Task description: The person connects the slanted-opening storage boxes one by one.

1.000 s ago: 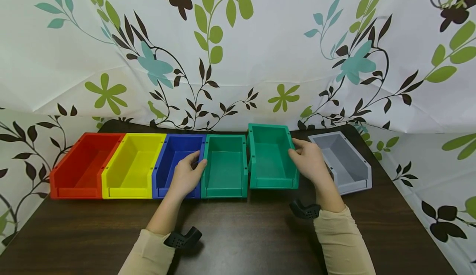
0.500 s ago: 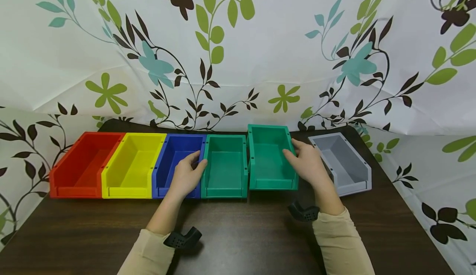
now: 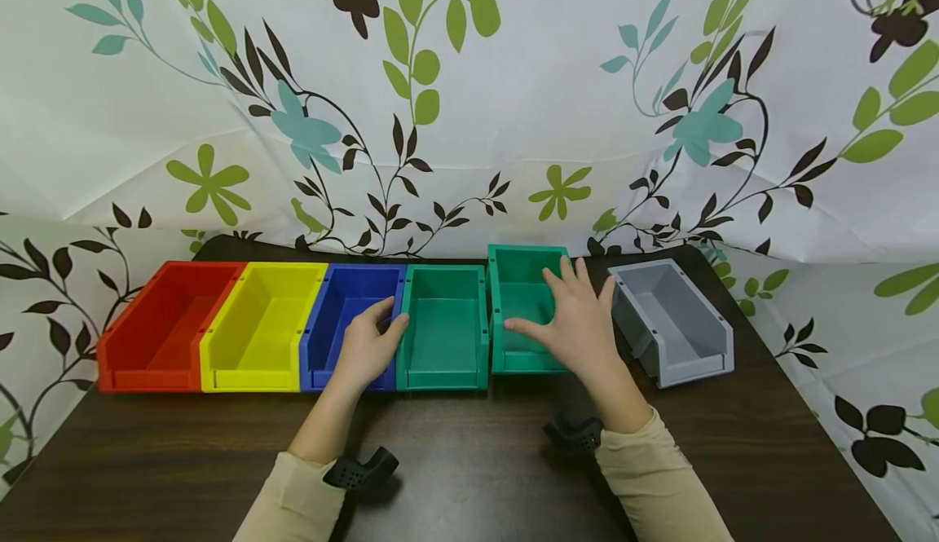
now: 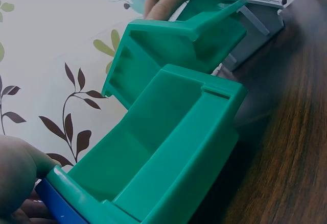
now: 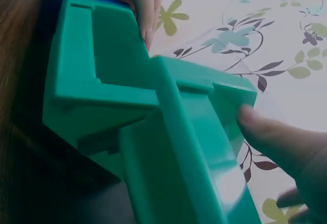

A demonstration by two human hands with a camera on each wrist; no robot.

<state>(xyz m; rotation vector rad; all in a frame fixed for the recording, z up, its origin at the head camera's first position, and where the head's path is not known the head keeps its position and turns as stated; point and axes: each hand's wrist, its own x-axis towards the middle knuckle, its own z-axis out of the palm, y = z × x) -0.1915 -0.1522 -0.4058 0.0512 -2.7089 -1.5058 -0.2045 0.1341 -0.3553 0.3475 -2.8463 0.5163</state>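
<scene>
A row of plastic storage bins lines the table in the head view. My left hand (image 3: 368,345) pinches the adjoining side walls of the blue bin (image 3: 323,354) and the first green bin (image 3: 443,381), with the thumb on the green rim (image 4: 61,180). A second green bin (image 3: 531,363) sits farther back and higher, its side overlapping the first one's wall, tilted in the left wrist view. My right hand (image 3: 575,322) is spread over this second bin, fingers fanned out; in the right wrist view the thumb (image 5: 271,132) is right at its rim.
A red bin (image 3: 147,381) and a yellow bin (image 3: 249,381) stand side by side at the left. At the right, a grey bin (image 3: 697,367) stands angled. The dark wood table (image 3: 469,460) backs onto a leaf-patterned sheet (image 3: 528,118).
My right hand has let go of the second green bin's right wall and moved left over it, fingers spreading. The left hand and the bins look unmoved.
</scene>
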